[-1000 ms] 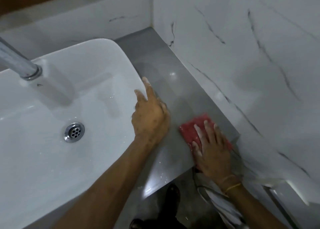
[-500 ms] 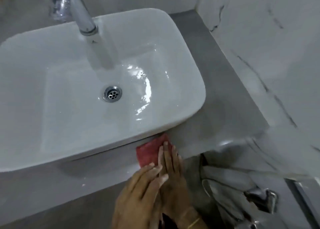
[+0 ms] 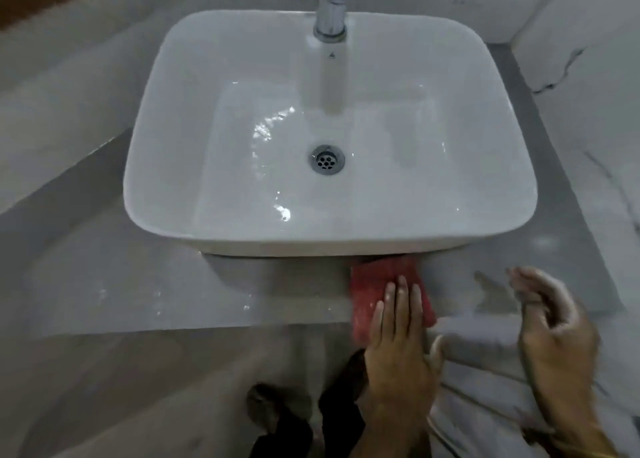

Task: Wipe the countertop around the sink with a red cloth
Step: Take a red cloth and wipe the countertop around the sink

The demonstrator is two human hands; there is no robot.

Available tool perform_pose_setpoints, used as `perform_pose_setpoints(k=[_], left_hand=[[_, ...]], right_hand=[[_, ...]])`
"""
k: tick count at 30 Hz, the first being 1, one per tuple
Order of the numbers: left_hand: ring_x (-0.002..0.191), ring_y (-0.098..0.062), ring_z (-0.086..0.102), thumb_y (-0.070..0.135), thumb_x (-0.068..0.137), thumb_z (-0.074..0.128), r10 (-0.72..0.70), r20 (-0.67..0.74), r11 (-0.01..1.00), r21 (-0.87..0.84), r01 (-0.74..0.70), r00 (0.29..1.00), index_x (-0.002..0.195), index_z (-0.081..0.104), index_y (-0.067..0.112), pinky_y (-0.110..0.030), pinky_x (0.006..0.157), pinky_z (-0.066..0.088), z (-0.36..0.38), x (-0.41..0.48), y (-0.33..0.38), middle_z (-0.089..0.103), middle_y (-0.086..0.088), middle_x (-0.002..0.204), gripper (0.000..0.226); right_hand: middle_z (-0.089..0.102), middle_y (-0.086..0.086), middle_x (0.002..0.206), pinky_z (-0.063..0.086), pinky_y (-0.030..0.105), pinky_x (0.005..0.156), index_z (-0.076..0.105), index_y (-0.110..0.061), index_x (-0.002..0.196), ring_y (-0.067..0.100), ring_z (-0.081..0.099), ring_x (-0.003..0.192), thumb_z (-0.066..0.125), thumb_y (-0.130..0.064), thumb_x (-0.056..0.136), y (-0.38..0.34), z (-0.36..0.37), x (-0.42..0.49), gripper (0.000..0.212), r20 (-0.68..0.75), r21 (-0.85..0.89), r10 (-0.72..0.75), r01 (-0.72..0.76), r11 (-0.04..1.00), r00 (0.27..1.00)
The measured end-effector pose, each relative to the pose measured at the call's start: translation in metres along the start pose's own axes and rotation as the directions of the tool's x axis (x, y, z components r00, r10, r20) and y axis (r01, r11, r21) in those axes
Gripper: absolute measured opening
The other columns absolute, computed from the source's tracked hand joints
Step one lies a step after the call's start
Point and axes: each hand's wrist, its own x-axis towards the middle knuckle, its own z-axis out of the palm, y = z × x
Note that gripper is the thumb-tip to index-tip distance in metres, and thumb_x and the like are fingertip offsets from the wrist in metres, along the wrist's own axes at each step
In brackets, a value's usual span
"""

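Note:
A red cloth (image 3: 377,284) lies on the grey countertop (image 3: 173,284), right against the front wall of the white basin sink (image 3: 311,243), slightly right of its middle. My left hand (image 3: 398,347) presses flat on the cloth's near half, fingers pointing toward the sink and thumb out to the right. The cloth's near end hangs over the counter's front edge under my palm. My right hand (image 3: 550,322), blurred, hovers over the counter's front right part with its fingers apart and nothing in it.
A chrome faucet (image 3: 330,7) stands at the back of the sink, over a metal drain (image 3: 326,159) and a wet basin floor. A white marble wall (image 3: 588,111) borders the counter on the right. Dark footwear (image 3: 277,419) shows on the floor below the counter edge.
The view swung left to centre on the sink. The cloth slid from the right-hand counter strip to the front strip. My left hand took over the cloth; my right hand lifted off to the right.

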Motion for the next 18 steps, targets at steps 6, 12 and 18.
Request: perform_pose_setpoints(k=[6, 12, 18], left_hand=[[0.140, -0.017, 0.026, 0.052, 0.090, 0.036, -0.047, -0.152, 0.997, 0.052, 0.056, 0.987, 0.140, 0.036, 0.017, -0.032, 0.116, 0.009, -0.002, 0.008, -0.018, 0.028, -0.002, 0.150, 0.061], [0.142, -0.019, 0.023, 0.045, 0.092, 0.038, -0.159, -0.259, 0.987, -0.024, 0.158, 0.953, 0.140, 0.037, 0.019, -0.035, 0.118, 0.010, -0.036, -0.016, -0.101, 0.030, -0.002, 0.151, 0.055], [0.144, -0.030, 0.016, 0.049, 0.092, 0.022, -0.483, -0.451, 0.825, 0.053, 0.563, 0.751, 0.139, 0.037, 0.016, -0.055, 0.116, 0.008, -0.117, -0.057, -0.274, 0.031, -0.012, 0.153, 0.059]], right_hand=[[0.052, -0.010, 0.116, 0.028, 0.005, 0.099, 0.054, -0.016, 0.122, 0.002, 0.045, 0.112, 0.044, -0.027, 0.091, -0.092, 0.030, 0.021, 0.034, 0.202, -0.056, -0.480, 0.499, 0.865, 0.854], [0.054, 0.008, 0.136, 0.028, 0.029, 0.110, 0.048, -0.012, 0.132, 0.023, 0.048, 0.125, 0.027, -0.050, 0.091, -0.126, 0.078, 0.014, 0.060, 0.675, -0.289, -0.373, 0.693, 0.660, 0.637], [0.059, 0.008, 0.130, 0.039, 0.039, 0.105, 0.052, -0.014, 0.129, 0.024, 0.053, 0.118, 0.020, -0.055, 0.090, -0.126, 0.079, 0.012, 0.064, 0.664, -0.292, -0.360, 0.671, 0.682, 0.655]])
